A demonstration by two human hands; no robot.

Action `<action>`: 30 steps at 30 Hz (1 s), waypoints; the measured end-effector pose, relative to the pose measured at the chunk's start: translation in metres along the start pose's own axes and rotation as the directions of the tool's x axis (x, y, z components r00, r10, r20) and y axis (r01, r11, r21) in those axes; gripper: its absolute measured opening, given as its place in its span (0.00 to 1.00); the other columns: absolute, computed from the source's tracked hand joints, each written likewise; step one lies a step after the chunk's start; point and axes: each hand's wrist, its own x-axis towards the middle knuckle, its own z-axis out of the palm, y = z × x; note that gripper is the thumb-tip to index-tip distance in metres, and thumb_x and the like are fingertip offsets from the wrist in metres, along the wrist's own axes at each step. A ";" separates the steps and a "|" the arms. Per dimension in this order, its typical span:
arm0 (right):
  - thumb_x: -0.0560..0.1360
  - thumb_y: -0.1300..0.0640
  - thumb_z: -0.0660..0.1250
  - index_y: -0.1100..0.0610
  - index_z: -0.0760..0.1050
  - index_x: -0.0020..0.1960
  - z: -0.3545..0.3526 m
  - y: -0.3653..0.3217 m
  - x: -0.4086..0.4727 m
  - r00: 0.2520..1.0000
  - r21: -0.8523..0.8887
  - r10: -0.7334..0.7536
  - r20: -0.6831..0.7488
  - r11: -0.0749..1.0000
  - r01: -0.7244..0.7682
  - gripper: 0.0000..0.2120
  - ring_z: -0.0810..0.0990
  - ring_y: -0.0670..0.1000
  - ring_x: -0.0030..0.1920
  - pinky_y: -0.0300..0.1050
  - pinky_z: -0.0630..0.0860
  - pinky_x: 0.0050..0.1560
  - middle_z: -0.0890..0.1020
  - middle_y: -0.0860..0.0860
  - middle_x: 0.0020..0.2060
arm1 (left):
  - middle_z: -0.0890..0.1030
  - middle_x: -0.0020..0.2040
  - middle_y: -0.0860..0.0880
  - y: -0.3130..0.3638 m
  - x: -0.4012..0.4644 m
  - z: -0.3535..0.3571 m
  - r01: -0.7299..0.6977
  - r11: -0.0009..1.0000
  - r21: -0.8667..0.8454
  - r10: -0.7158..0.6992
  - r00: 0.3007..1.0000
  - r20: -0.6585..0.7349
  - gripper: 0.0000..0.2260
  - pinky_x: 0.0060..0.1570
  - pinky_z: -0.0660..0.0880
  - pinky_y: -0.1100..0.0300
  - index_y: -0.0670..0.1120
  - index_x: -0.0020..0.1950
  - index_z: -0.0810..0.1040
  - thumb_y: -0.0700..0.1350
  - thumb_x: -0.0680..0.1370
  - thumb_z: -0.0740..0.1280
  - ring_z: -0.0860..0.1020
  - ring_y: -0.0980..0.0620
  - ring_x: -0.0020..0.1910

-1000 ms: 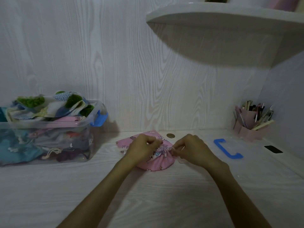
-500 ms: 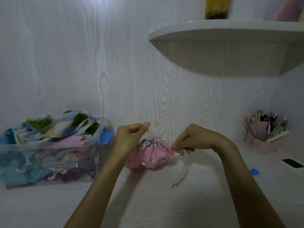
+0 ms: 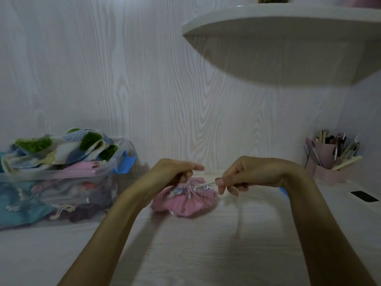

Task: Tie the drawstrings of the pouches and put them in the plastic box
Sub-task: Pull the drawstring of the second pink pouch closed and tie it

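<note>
A pink printed pouch (image 3: 185, 203) sits gathered on the white desk between my hands, its mouth cinched. My left hand (image 3: 175, 169) grips the pouch's top from the left, fingers curled over it. My right hand (image 3: 243, 174) pinches the white drawstring (image 3: 208, 183), which runs taut from the pouch's mouth to my fingertips. A loose end of string hangs blurred below my right hand. The clear plastic box (image 3: 61, 176) stands at the left, heaped with several pouches in green, blue and pink.
A blue latch (image 3: 128, 162) sticks out from the box's right end. A pink pen holder (image 3: 327, 162) stands at the back right. A small black object (image 3: 363, 196) lies near the right edge. A curved shelf (image 3: 278, 32) hangs overhead.
The pouch was lifted off the desk half a second ago and now rests on it again. My right hand keeps pulling the drawstring to the right; the view has tilted down.
</note>
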 end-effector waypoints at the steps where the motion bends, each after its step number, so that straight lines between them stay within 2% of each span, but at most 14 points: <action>1: 0.77 0.51 0.63 0.51 0.81 0.37 -0.001 -0.001 0.000 0.999 0.001 -0.009 -0.034 1.000 0.009 0.13 0.70 0.42 0.32 0.35 0.68 0.38 0.77 0.46 0.30 | 0.77 0.31 0.52 -0.003 -0.001 0.002 0.017 0.993 0.118 -0.022 0.999 0.039 0.09 0.39 0.72 0.67 0.44 0.48 0.85 0.43 0.78 0.64 0.72 0.58 0.31; 3: 0.79 0.50 0.60 0.52 0.75 0.34 -0.001 0.000 0.005 0.995 0.014 -0.009 -0.099 1.000 0.010 0.17 0.71 0.45 0.37 0.37 0.67 0.44 0.75 0.45 0.31 | 0.79 0.32 0.54 -0.007 -0.003 0.011 0.029 0.970 0.243 -0.058 0.992 0.113 0.12 0.44 0.71 0.64 0.37 0.51 0.83 0.44 0.77 0.65 0.73 0.56 0.35; 5: 0.79 0.50 0.58 0.54 0.71 0.32 0.002 0.001 0.012 0.991 0.046 0.028 -0.133 0.999 -0.022 0.18 0.71 0.49 0.43 0.38 0.68 0.48 0.76 0.46 0.33 | 0.78 0.28 0.58 -0.010 -0.005 0.023 0.025 0.944 0.329 -0.084 0.982 0.167 0.15 0.40 0.68 0.66 0.31 0.53 0.79 0.43 0.78 0.64 0.70 0.57 0.33; 7: 0.79 0.50 0.59 0.54 0.70 0.32 0.006 0.001 0.018 0.983 0.093 0.060 -0.173 0.995 -0.045 0.18 0.71 0.52 0.46 0.39 0.69 0.49 0.77 0.49 0.35 | 0.74 0.27 0.57 -0.012 -0.004 0.033 0.017 0.918 0.397 -0.114 0.969 0.221 0.13 0.36 0.65 0.66 0.34 0.45 0.82 0.42 0.78 0.63 0.67 0.58 0.30; 9: 0.79 0.48 0.59 0.55 0.73 0.35 0.011 -0.003 0.023 0.967 0.112 0.075 -0.243 0.993 -0.049 0.17 0.72 0.52 0.46 0.38 0.69 0.48 0.78 0.48 0.36 | 0.72 0.27 0.56 -0.015 -0.005 0.041 0.037 0.906 0.422 -0.154 0.957 0.247 0.13 0.35 0.65 0.66 0.45 0.34 0.81 0.45 0.77 0.64 0.67 0.59 0.28; 12: 0.78 0.43 0.57 0.54 0.79 0.54 0.021 -0.007 0.036 0.946 0.083 0.046 -0.322 0.996 -0.020 0.19 0.74 0.48 0.57 0.41 0.70 0.56 0.80 0.46 0.53 | 0.80 0.28 0.55 -0.020 -0.006 0.048 0.070 0.908 0.412 -0.181 0.954 0.238 0.16 0.35 0.67 0.72 0.50 0.32 0.81 0.49 0.79 0.63 0.72 0.62 0.27; 13: 0.78 0.40 0.56 0.51 0.76 0.60 0.024 -0.007 0.041 0.945 0.073 0.026 -0.325 0.997 -0.002 0.21 0.71 0.48 0.63 0.46 0.68 0.62 0.77 0.45 0.61 | 0.84 0.40 0.51 -0.021 -0.006 0.048 0.081 0.915 0.395 -0.182 0.957 0.224 0.17 0.37 0.68 0.73 0.47 0.36 0.83 0.49 0.80 0.61 0.74 0.62 0.29; 15: 0.78 0.38 0.54 0.49 0.68 0.70 0.027 -0.007 0.046 0.937 0.085 0.001 -0.349 0.996 0.031 0.25 0.67 0.49 0.69 0.50 0.66 0.65 0.69 0.45 0.70 | 0.78 0.37 0.53 -0.022 -0.004 0.047 0.141 0.937 0.320 -0.204 0.963 0.175 0.16 0.44 0.71 0.65 0.43 0.46 0.84 0.51 0.80 0.60 0.76 0.55 0.37; 16: 0.79 0.40 0.53 0.49 0.66 0.71 0.026 -0.007 0.045 0.924 0.092 -0.007 -0.383 0.995 0.045 0.24 0.67 0.49 0.69 0.47 0.66 0.64 0.68 0.45 0.70 | 0.82 0.40 0.47 -0.022 -0.002 0.045 0.201 0.953 0.226 -0.240 0.957 0.161 0.16 0.44 0.71 0.63 0.41 0.51 0.83 0.50 0.80 0.60 0.75 0.54 0.37; 18: 0.81 0.50 0.54 0.52 0.68 0.70 0.021 -0.006 0.039 0.907 0.046 -0.036 -0.420 0.997 0.061 0.18 0.71 0.48 0.64 0.39 0.67 0.56 0.72 0.47 0.67 | 0.78 0.34 0.51 -0.022 0.002 0.039 0.297 0.955 -0.024 -0.290 0.944 0.161 0.15 0.34 0.68 0.65 0.40 0.53 0.83 0.48 0.80 0.60 0.72 0.56 0.31; 20: 0.80 0.63 0.55 0.52 0.72 0.66 0.015 -0.001 0.029 0.958 -0.044 -0.079 -0.275 0.997 0.069 0.18 0.76 0.45 0.56 0.36 0.70 0.52 0.78 0.46 0.61 | 0.76 0.30 0.52 -0.022 0.003 0.033 0.333 0.928 -0.168 -0.306 0.937 0.166 0.14 0.27 0.64 0.68 0.39 0.51 0.82 0.46 0.80 0.60 0.69 0.58 0.26; 23: 0.77 0.70 0.58 0.51 0.74 0.65 0.015 -0.001 0.020 0.998 -0.120 -0.062 -0.026 0.991 0.059 0.22 0.77 0.33 0.47 0.35 0.71 0.54 0.80 0.44 0.56 | 0.77 0.29 0.54 -0.020 0.001 0.026 0.331 0.933 -0.144 -0.302 0.935 0.187 0.13 0.25 0.65 0.69 0.42 0.49 0.82 0.47 0.80 0.61 0.70 0.60 0.25; 27: 0.75 0.65 0.65 0.55 0.78 0.61 0.016 0.000 0.025 0.986 -0.185 -0.095 -0.134 0.980 0.069 0.15 0.81 0.41 0.48 0.41 0.74 0.59 0.84 0.47 0.44 | 0.76 0.31 0.50 -0.016 -0.002 0.012 0.316 0.947 -0.051 -0.304 0.937 0.170 0.13 0.32 0.62 0.63 0.40 0.50 0.81 0.49 0.77 0.65 0.69 0.55 0.29; 30: 0.75 0.60 0.67 0.57 0.81 0.55 0.017 -0.002 0.025 0.973 -0.228 -0.099 -0.211 0.972 0.050 0.10 0.81 0.42 0.48 0.40 0.75 0.59 0.84 0.48 0.46 | 0.77 0.37 0.46 -0.015 -0.004 -0.002 0.269 0.963 0.000 -0.267 0.958 0.108 0.21 0.37 0.68 0.63 0.39 0.49 0.82 0.53 0.65 0.73 0.72 0.53 0.35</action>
